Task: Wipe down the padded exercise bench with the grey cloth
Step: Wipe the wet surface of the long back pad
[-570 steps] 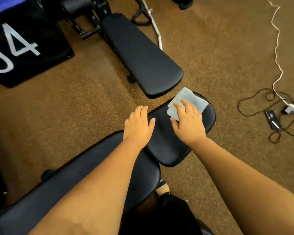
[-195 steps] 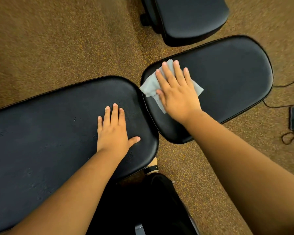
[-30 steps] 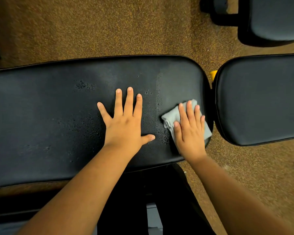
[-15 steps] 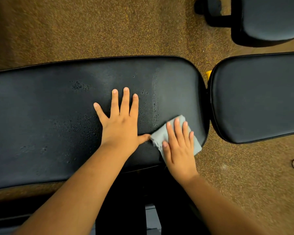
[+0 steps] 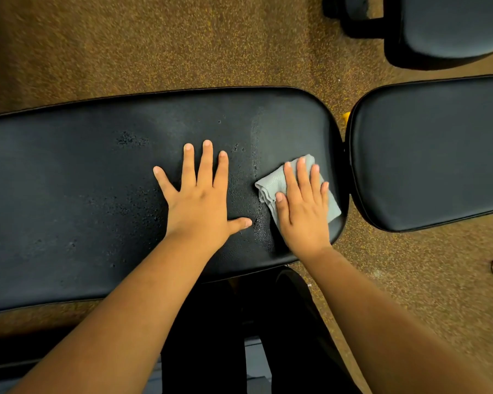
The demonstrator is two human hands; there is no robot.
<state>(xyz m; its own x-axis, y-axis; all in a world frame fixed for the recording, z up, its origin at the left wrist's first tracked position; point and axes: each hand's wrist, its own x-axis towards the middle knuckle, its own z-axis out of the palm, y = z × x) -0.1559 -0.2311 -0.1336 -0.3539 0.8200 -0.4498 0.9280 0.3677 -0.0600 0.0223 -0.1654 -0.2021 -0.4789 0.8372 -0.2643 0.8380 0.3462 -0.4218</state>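
Grey cloth [image 5: 268, 186] folded, lying flat on the long black pad [image 5: 69, 194] of the counter, near its right rounded end, just short of the gap to the seat pad [image 5: 427, 155]. My right hand [image 5: 303, 211] is pressed on top of the cloth, palm down, fingers straight and together, not curled round it (flat press, no grip). Cloth sticks out left of my index finger and at the lower right past my little finger. My left hand [image 5: 199, 200] is beside it, apart from the cloth, spread flat on the bare pad with thumb pointing right, holding nothing. Wet droplets [image 5: 251, 172] and a streak show on the pad between and around both hands. A second bench pad [image 5: 453, 24] at top right. Brown speckled floor [image 5: 154, 38] all round.
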